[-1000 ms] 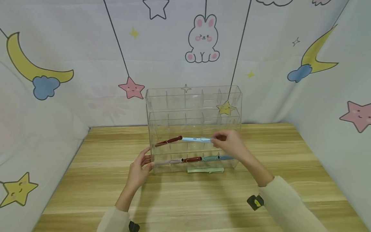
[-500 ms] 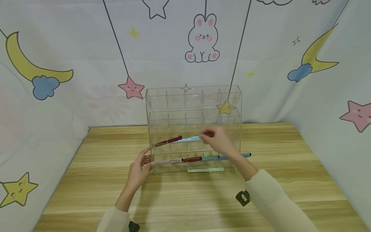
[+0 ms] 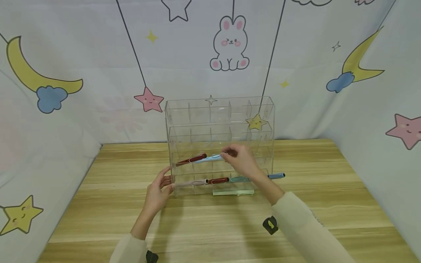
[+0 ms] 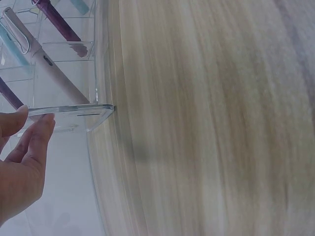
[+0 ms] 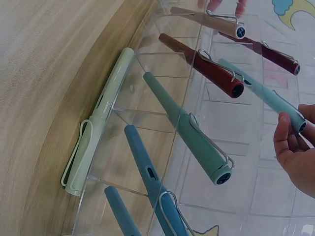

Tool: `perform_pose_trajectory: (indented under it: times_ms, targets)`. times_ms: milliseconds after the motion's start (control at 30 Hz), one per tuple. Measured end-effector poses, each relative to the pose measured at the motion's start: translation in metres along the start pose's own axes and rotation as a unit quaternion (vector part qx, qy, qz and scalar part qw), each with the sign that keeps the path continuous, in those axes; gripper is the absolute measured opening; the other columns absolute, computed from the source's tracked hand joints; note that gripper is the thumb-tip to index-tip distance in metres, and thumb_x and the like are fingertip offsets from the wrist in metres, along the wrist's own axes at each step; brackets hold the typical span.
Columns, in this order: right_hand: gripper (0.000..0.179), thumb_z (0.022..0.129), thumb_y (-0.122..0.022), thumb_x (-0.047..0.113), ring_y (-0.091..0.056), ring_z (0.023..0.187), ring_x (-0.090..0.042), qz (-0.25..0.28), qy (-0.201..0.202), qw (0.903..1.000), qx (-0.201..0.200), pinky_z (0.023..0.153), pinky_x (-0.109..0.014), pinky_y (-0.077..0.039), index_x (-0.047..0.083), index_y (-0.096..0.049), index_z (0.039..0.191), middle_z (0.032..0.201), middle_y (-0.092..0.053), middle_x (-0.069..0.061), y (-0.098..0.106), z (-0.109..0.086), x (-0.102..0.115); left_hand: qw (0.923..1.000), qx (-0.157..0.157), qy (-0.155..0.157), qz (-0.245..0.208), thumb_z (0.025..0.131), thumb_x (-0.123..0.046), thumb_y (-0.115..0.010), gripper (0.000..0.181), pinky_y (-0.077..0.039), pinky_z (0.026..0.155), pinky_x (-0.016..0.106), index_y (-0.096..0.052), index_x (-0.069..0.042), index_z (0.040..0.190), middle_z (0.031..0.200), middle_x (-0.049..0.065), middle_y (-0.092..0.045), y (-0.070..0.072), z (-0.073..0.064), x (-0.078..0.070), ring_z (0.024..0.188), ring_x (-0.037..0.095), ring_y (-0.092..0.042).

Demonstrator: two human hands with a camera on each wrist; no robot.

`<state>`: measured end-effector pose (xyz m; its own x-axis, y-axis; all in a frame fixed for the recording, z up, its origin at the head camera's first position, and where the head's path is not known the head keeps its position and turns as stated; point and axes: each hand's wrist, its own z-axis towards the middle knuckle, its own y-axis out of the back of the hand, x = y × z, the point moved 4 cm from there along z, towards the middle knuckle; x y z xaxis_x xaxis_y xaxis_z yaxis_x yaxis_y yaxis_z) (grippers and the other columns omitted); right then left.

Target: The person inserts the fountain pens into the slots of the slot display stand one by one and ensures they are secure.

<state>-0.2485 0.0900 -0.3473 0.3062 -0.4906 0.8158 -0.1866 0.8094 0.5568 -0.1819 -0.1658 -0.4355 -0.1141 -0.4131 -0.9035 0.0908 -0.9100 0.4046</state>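
A clear tiered rack (image 3: 220, 137) with compartments stands on the table. My left hand (image 3: 159, 195) holds its left side panel, thumb on one face and fingers on the other, as the left wrist view shows. My right hand (image 3: 241, 160) pinches the cap end of a light blue pen (image 3: 212, 157) at the second tier from the bottom. That pen lies tilted, its lower end behind a dark red pen (image 3: 194, 159). Along the bottom tier sit a greyish-pink pen (image 3: 192, 183), another dark red pen (image 3: 218, 180), a green pen (image 5: 199, 142) and blue pens (image 5: 152, 172).
A pale green pen (image 3: 233, 192) lies on the wooden table (image 3: 210, 226) along the rack's front base. The rack's two upper tiers hold no pens. A white curtain (image 3: 190, 65) with printed figures hangs behind and at both sides.
My right hand has moved left with the light blue pen, whose lower end has slid behind the dark red pen and tilted down. My left hand has stayed on the rack.
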Motion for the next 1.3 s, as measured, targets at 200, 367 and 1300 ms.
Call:
perform_pose_trajectory:
  times_ms: [200,367,1300]
  targets:
    - [0.023,0.09,-0.059,0.015,-0.062,0.075,-0.023,-0.009,0.009,0.9999,0.006,0.062,-0.027,-0.052,-0.003,-0.064,0.103,0.086,-0.065,-0.015,-0.002,-0.001,0.001,1.0,0.001,0.003,-0.004,0.082,0.012,-0.059,0.058,-0.055,0.072,0.029,-0.039,-0.002,0.135,0.109,0.027,-0.058,0.0,0.0,0.0,0.098,0.038,-0.059]
    - [0.025,0.089,-0.06,0.015,-0.061,0.075,-0.019,-0.008,0.021,0.9997,0.001,0.064,-0.027,-0.052,-0.003,-0.063,0.107,0.088,-0.065,-0.01,-0.001,-0.002,0.001,1.0,0.004,0.007,-0.006,0.082,0.012,-0.059,0.058,-0.055,0.073,0.029,-0.039,-0.002,0.135,0.11,0.027,-0.057,0.0,0.0,0.0,0.1,0.038,-0.058]
    - [0.013,0.089,-0.061,0.011,-0.055,0.064,-0.013,-0.01,0.046,0.9989,-0.007,0.054,-0.024,-0.047,0.001,-0.062,0.097,0.077,-0.061,-0.004,0.006,-0.009,-0.008,0.9998,0.006,0.017,-0.01,0.083,0.009,-0.059,0.058,-0.055,0.074,0.029,-0.038,-0.002,0.136,0.111,0.027,-0.057,-0.001,0.0,0.0,0.101,0.037,-0.058]
